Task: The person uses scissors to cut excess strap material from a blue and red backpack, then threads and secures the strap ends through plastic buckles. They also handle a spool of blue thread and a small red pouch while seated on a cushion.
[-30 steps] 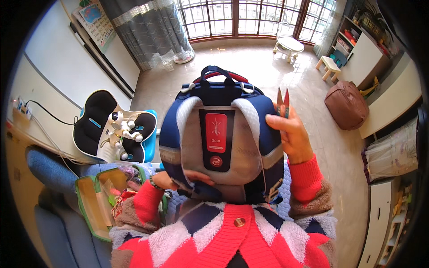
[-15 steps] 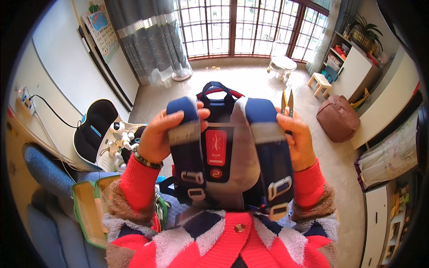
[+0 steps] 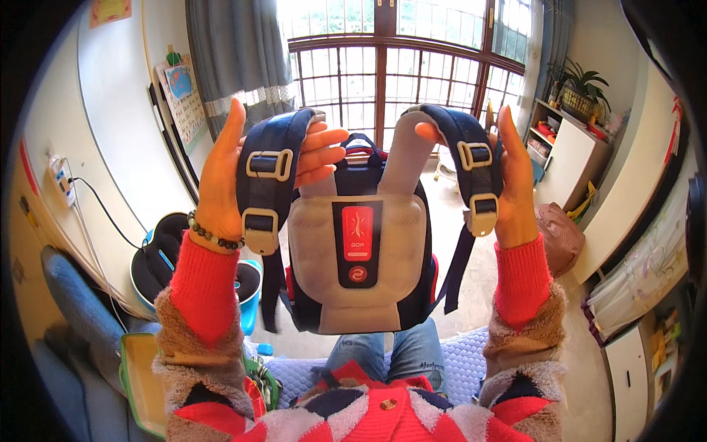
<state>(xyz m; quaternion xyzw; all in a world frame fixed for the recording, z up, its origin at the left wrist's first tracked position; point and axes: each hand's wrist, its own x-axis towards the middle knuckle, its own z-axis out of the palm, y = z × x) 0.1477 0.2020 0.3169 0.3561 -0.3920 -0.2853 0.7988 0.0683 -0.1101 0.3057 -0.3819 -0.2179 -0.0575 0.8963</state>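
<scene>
Some bare floor (image 3: 471, 295) shows past the right edge of the backpack (image 3: 317, 243); at the left, the black padded seat (image 3: 162, 258) appears just beside my sleeve (image 3: 206, 295). The pack stands out ahead of my lap, above my jeans (image 3: 420, 353) in view. Half a second ago my grips were closer together; now the left strap (image 3: 269, 140) and right strap (image 3: 464, 125) are spread wider. My left grip (image 3: 221, 177) has thumb and fingers apart, strap between; the right grip (image 3: 519, 195) is partly hidden by its strap, so I cannot tell how tightly it closes. The padded back faces me, top toward the window (image 3: 381, 81), long axis upright.
</scene>
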